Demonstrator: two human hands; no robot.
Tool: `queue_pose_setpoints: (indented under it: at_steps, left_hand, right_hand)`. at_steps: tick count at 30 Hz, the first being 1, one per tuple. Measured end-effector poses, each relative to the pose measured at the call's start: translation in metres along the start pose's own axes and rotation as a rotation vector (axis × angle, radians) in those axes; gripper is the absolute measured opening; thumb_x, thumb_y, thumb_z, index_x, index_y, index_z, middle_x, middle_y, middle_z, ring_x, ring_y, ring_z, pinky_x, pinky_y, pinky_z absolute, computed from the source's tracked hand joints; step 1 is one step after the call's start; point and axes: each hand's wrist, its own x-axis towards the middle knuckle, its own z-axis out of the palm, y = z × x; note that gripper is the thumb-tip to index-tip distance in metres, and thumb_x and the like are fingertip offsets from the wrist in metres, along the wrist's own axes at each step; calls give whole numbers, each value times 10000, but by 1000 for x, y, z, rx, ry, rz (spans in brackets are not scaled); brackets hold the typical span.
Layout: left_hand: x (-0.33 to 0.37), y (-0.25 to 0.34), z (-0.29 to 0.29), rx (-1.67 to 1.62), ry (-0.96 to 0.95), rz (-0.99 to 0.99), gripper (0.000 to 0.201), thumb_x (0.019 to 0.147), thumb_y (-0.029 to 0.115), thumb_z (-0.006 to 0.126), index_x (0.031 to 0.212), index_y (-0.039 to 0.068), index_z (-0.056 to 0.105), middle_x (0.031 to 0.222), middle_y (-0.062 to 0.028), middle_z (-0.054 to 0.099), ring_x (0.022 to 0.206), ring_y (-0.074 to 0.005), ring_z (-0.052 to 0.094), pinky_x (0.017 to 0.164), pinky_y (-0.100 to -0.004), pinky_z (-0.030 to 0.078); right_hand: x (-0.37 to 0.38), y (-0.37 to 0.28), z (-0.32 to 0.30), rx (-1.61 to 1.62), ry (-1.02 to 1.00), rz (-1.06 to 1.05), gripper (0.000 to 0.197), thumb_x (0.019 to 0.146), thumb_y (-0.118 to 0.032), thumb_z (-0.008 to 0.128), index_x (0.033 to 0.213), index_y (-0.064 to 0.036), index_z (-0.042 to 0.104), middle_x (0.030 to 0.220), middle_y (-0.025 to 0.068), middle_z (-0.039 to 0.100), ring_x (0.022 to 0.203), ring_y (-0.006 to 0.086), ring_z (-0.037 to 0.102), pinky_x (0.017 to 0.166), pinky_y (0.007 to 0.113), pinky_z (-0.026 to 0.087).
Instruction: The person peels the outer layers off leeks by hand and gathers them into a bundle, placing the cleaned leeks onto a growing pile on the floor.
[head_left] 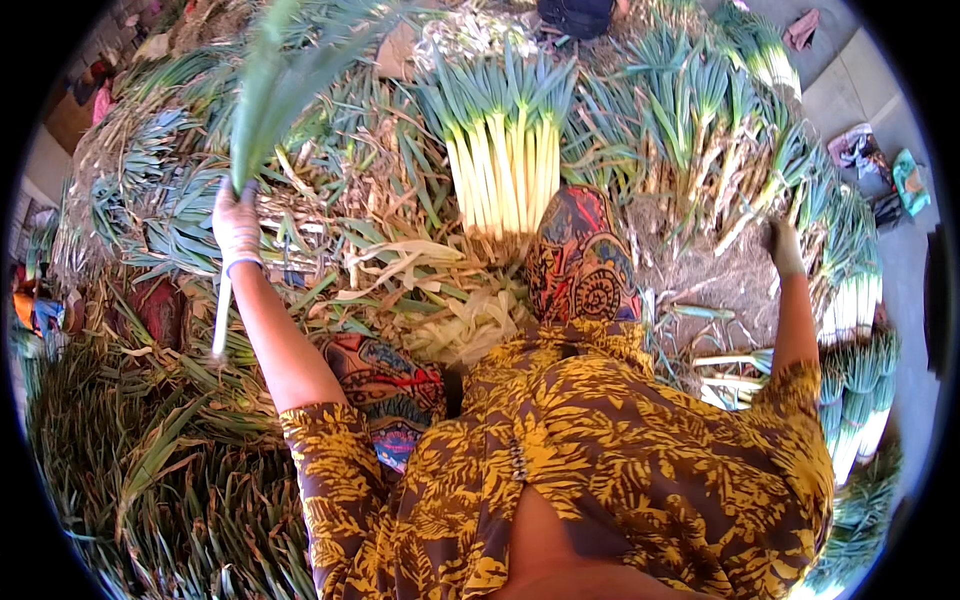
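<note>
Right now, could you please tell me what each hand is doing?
Left hand: closed around a leek, held up by its stalk.
Right hand: reaching into the leeks on the ground; open or closed cannot be told.

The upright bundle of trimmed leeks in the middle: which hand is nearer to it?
Left. The left hand, gripping a single leek, is raised just left of the bundle of trimmed leeks. The right hand reaches farther off to its right.

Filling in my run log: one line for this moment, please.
left hand: grips leek upright | right hand: reaching to leek pile | trimmed bundle ahead
</note>
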Motion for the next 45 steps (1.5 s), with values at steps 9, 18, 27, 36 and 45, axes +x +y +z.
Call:
queue_pose_setpoints:
  at_steps: [9, 18, 27, 36, 45]
  left_hand:
    - [-2, 61, 9, -1310, -66, -262, 193, 957, 215, 585, 1069, 58, 583, 858, -71, 607, 805, -210, 575, 778, -378, 502]
    - [-18, 10, 70, -1770, -96, -708, 309, 983, 332, 513, 930, 27, 536, 722, -88, 531, 658, -239, 512, 651, -390, 482]
    - [-26, 14, 70, -1495, -415, -321, 324, 944, 340, 587, 997, 22, 559, 876, -101, 606, 811, -259, 577, 816, -411, 498]
    - [-110, 146, 99, -663, -784, 0, 386, 962, 140, 577, 1338, 59, 541, 1085, -47, 646, 926, -108, 601, 863, -259, 499]
    - [-92, 103, 93, -413, -660, -81, 232, 939, 94, 586, 1152, 21, 640, 970, -56, 659, 875, -108, 582, 825, -253, 480]
  right_hand:
    - [-243, 143, -153, -932, -438, 289, 361, 822, -289, 626, 1065, -23, 640, 1033, 177, 653, 967, 321, 616, 789, 401, 483]
    - [-144, -378, 253, 165, -699, -612, 593, 878, -269, 618, 1378, -59, 379, 1287, 207, 564, 1127, 336, 588, 977, 380, 461]
    - [-301, -456, 360, 452, -720, -587, 413, 959, -196, 500, 1340, -55, 421, 875, 164, 604, 724, 281, 611, 640, 383, 500]
    - [-178, -466, 321, 758, -251, -69, 529, 993, -365, 475, 1309, 51, 393, 831, 93, 615, 572, 97, 494, 504, 254, 458]
    - [-143, -314, 457, -399, -559, -31, 396, 976, -299, 507, 1254, -18, 535, 1154, 197, 587, 908, 266, 640, 801, 387, 501]
